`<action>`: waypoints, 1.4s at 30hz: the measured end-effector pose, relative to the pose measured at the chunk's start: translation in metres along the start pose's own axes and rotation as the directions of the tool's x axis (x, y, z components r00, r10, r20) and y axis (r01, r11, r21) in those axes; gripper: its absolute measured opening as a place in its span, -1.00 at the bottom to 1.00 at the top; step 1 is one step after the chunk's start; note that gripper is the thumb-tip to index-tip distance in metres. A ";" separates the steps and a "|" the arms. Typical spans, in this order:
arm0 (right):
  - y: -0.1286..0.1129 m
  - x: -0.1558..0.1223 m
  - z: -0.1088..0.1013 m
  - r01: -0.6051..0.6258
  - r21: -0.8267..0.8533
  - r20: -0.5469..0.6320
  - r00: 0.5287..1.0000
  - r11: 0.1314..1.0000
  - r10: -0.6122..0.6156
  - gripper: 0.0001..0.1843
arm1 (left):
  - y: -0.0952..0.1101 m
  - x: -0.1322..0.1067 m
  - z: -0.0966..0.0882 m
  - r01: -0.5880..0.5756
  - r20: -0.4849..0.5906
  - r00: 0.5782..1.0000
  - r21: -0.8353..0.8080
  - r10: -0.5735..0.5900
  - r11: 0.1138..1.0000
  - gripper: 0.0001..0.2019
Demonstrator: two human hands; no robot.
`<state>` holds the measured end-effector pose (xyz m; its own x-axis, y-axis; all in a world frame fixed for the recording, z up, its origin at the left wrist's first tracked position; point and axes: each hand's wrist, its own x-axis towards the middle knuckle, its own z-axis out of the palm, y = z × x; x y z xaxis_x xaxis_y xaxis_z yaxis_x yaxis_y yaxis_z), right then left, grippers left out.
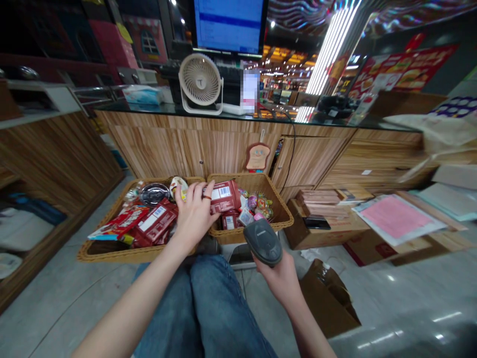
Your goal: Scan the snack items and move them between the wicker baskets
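My left hand (194, 209) is closed on a dark red snack packet (224, 196), its white barcode label facing up, over the right wicker basket (285, 211). In my right hand (279, 276) is a dark grey barcode scanner (263, 242), its head pointing toward that basket. Inside it lie another dark red packet (229, 222) and several colourful wrapped sweets (264, 204). The left wicker basket (108, 254) holds a red snack bag (124, 223), more dark red packets (156, 221) and a round dark-lidded container (154, 194). My left palm and the grip under the scanner are hidden.
A wood-grain counter (160, 144) stands behind the baskets, bearing a white fan (201, 82) and a monitor (229, 25). To the right are cardboard boxes (335, 233) with a phone-like black slab (316, 223) on top. A brown paper bag (328, 298) stands on the floor.
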<state>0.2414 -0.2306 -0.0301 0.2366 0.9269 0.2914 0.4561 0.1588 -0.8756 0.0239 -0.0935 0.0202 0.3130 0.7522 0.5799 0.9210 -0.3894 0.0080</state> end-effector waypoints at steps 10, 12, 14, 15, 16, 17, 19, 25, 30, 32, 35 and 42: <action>0.006 0.002 0.005 -0.020 -0.003 0.033 0.999 1.000 0.020 -0.72 | -0.072 -0.029 -0.023 0.363 -0.121 0.928 0.074 -0.353 0.929 -0.16; 0.007 0.003 0.004 -0.022 -0.014 0.029 0.999 1.000 0.022 -0.71 | -0.072 -0.030 -0.021 0.346 -0.118 0.934 0.080 -0.336 0.935 -0.21; 0.009 0.004 0.002 -0.031 -0.020 0.022 0.999 0.999 0.031 -0.71 | -0.065 -0.027 -0.016 0.298 -0.092 0.952 0.076 -0.290 0.952 -0.26; 0.011 0.004 0.001 -0.039 -0.020 0.016 0.999 0.999 0.039 -0.72 | -0.059 -0.023 -0.012 0.268 -0.073 0.962 0.071 -0.263 0.961 -0.28; 0.012 0.004 -0.001 -0.047 -0.019 0.008 0.999 0.999 0.048 -0.72 | -0.053 -0.019 -0.008 0.236 -0.052 0.971 0.063 -0.233 0.970 -0.30; 0.015 0.004 -0.003 -0.056 -0.019 -0.003 0.998 0.998 0.056 -0.71 | -0.047 -0.013 -0.003 0.199 -0.025 0.980 0.052 -0.198 0.979 -0.31; 0.020 0.003 -0.008 -0.068 -0.027 -0.023 0.997 0.997 0.067 -0.70 | -0.032 0.000 0.010 0.111 0.042 0.993 0.020 -0.112 0.994 -0.32; 0.033 0.004 -0.021 -0.100 -0.027 -0.044 0.994 0.995 0.099 -0.72 | 0.013 0.051 0.061 -0.214 0.345 0.910 -0.090 0.232 0.973 -0.28; 0.040 0.003 -0.027 -0.115 -0.034 -0.080 0.990 0.993 0.112 -0.73 | 0.041 0.094 0.112 -0.288 0.669 0.693 -0.084 0.268 0.954 -0.16; 0.042 0.003 -0.029 -0.125 -0.024 -0.090 0.988 0.992 0.122 -0.74 | 0.047 0.106 0.132 -0.281 0.720 0.649 -0.075 0.247 0.957 -0.12; 0.044 0.002 -0.031 -0.125 -0.018 -0.093 0.988 0.992 0.123 -0.75 | 0.050 0.114 0.156 -0.277 0.760 0.607 -0.071 0.232 0.958 -0.05; 0.045 0.001 -0.034 -0.116 -0.039 -0.120 0.987 0.993 0.110 -0.72 | 0.050 0.114 0.180 -0.279 0.758 0.610 -0.066 0.230 0.958 -0.03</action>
<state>0.2916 -0.2344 -0.0560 0.3870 0.8911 0.2371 0.4584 0.0372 -0.8880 0.1475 0.0684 -0.0605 0.5782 0.7727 -0.2622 0.7800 -0.6177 -0.1002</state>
